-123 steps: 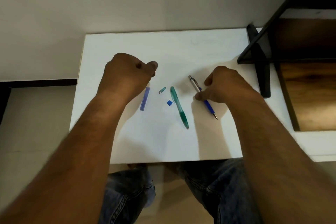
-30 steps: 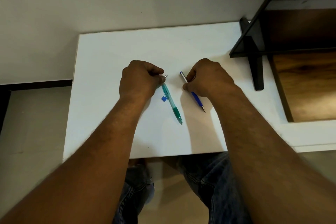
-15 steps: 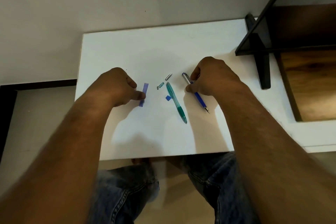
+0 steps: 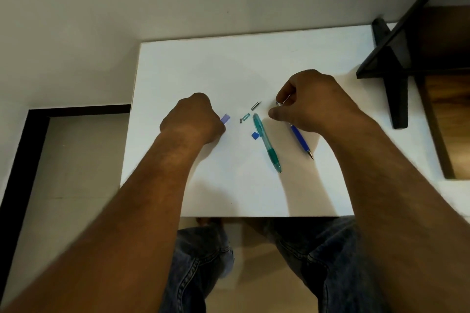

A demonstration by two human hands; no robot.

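Observation:
On the white table [image 4: 229, 71] lie a teal pen [image 4: 266, 143] and a blue pen [image 4: 300, 142], both pointing toward me. My right hand [image 4: 312, 101] grips the upper silver end of the blue pen. My left hand [image 4: 193, 119] is curled over a translucent blue pen barrel [image 4: 225, 118], of which only the far tip shows. Between my hands lie a small silver piece [image 4: 255, 106], a small teal piece [image 4: 244, 117] and a small blue square piece [image 4: 255, 135].
A black shelf frame [image 4: 396, 79] with wooden boards stands at the table's right. The wall runs behind the table's far edge. My knees in jeans [image 4: 203, 262] show below the near edge.
My left hand left the teal pen's top, leaving a small silver piece there, and moved left onto the blue barrel, covering most of it. My right hand stays on the blue pen.

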